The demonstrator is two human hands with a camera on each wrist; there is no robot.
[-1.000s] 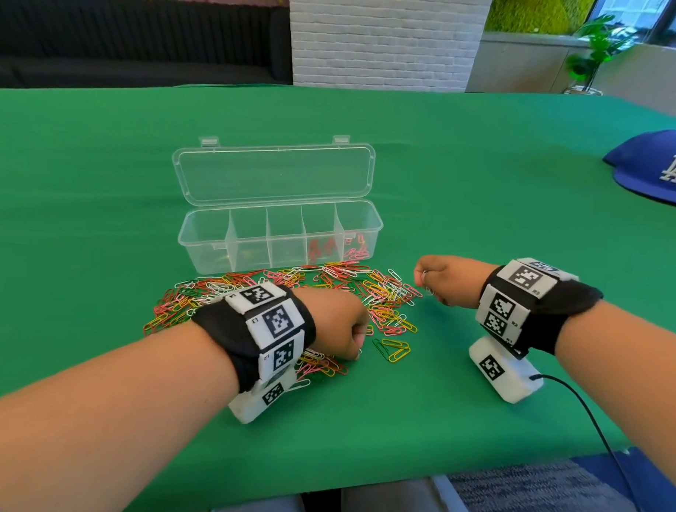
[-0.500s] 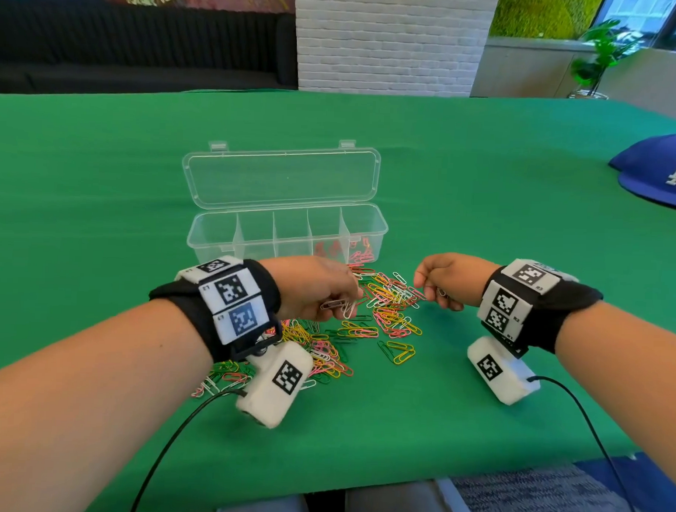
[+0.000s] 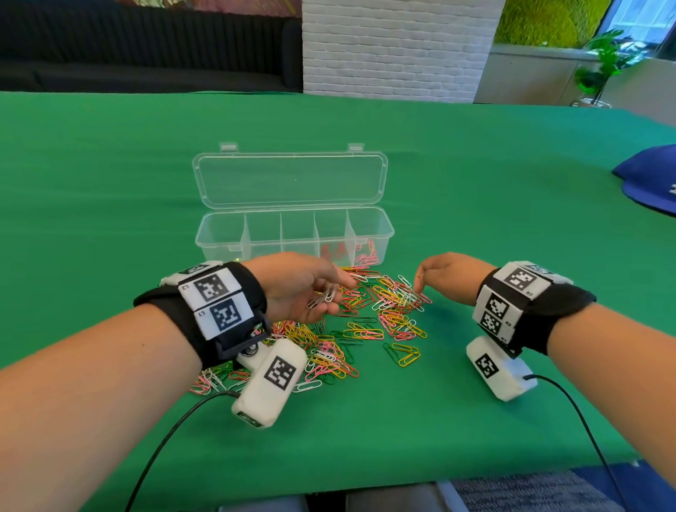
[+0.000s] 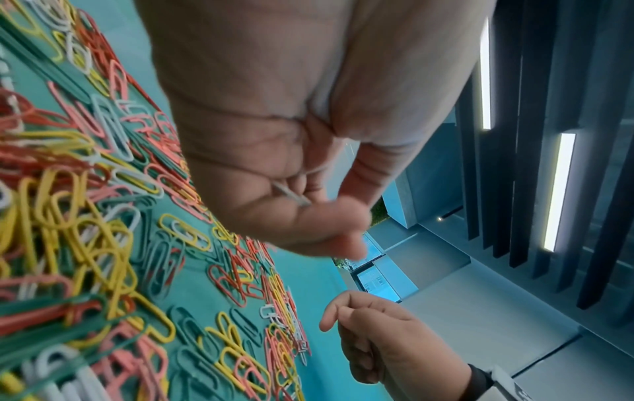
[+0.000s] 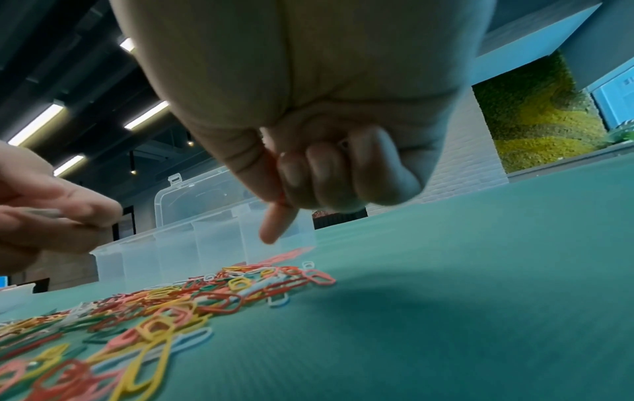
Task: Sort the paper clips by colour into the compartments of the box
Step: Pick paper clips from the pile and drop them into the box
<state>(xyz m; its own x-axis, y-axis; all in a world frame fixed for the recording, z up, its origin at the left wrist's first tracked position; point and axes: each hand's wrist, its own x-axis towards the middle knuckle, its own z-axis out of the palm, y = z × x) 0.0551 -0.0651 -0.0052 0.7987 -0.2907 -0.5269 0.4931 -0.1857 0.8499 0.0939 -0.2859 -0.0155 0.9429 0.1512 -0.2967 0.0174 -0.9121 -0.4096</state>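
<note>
A clear box with several compartments stands open on the green table, lid back. Red clips lie in its fourth compartment from the left and pink clips in the rightmost. In front of it spreads a mixed pile of paper clips. My left hand hovers over the pile's middle and pinches a few white clips. My right hand is at the pile's right edge, fingers curled on a red clip, index finger pointing down at the pile.
A blue cap lies at the far right of the table. Camera cables trail from both wrists toward the near table edge. Bare green cloth surrounds the box and the pile.
My left hand rose off the pile's left part and moved right toward the box, turning to show white clips in its fingers. My right hand stretched its index finger down to the pile.
</note>
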